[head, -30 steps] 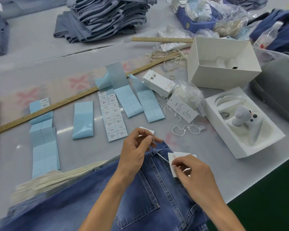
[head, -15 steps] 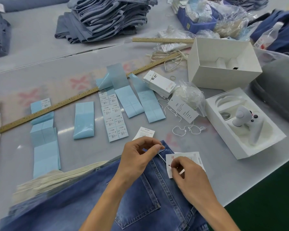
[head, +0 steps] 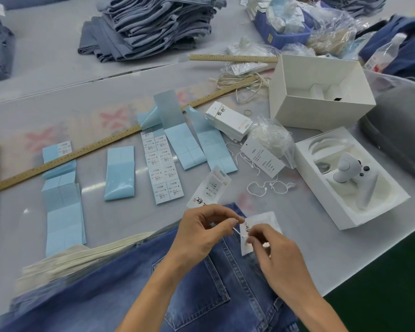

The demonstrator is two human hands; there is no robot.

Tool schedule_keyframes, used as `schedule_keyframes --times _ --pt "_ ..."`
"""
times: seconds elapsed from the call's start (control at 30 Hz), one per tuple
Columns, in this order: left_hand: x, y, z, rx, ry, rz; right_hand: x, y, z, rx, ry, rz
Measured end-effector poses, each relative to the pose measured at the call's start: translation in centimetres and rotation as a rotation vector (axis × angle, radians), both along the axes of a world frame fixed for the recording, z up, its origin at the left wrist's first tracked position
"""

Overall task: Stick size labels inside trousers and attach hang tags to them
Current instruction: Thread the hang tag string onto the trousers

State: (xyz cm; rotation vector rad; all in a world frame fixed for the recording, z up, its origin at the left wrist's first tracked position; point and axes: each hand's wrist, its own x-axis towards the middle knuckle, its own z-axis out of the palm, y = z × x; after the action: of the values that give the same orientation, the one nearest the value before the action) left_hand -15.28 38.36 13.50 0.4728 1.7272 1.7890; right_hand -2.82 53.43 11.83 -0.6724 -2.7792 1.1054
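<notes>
I am working at the waistband of a pair of blue denim trousers (head: 153,279) that is lying back-pocket-up across the near edge of the pale grey work table (head: 70,97). My left hand (head: 201,232) is curling over the waistband, its thumb and forefinger pinching one end of a thin white string (head: 237,231). My right hand (head: 273,250) is pinching the other end of that string just beside a white paper hang tag (head: 261,220), which is lying partly under my fingers and looks blurred. A second white hang tag with black printing (head: 210,188) is lying on the table just beyond my left hand, touching the trousers' edge. Further back, a strip of white printed size labels on pale blue backing (head: 162,168) is lying between several peeled pale blue backing strips (head: 119,172). A long wooden ruler (head: 106,142) is running diagonally behind them. To the right, a stack of white hang tags (head: 228,121) is sitting near a clear plastic bag of white strings (head: 273,140), and a stack of folded grey-blue trousers (head: 153,25) is resting at the far side.
</notes>
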Motion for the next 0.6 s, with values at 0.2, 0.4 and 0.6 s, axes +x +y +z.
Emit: schedule_keyframes --times 0.2,0.4,0.6 --pt "0.2 0.5 0.1 0.026 0.024 -0.033 -0.3 0.0 0.9 -0.324 0.206 -0.064" --pt "0.3 0.3 -0.6 0.054 0.007 -0.051 -0.6 -0.7 0.6 -0.593 0.239 -0.12" --pt "-0.1 -0.5 -1.5 0.109 -0.08 0.0 -1.4 -1.6 -0.3 -0.855 0.229 -0.28"
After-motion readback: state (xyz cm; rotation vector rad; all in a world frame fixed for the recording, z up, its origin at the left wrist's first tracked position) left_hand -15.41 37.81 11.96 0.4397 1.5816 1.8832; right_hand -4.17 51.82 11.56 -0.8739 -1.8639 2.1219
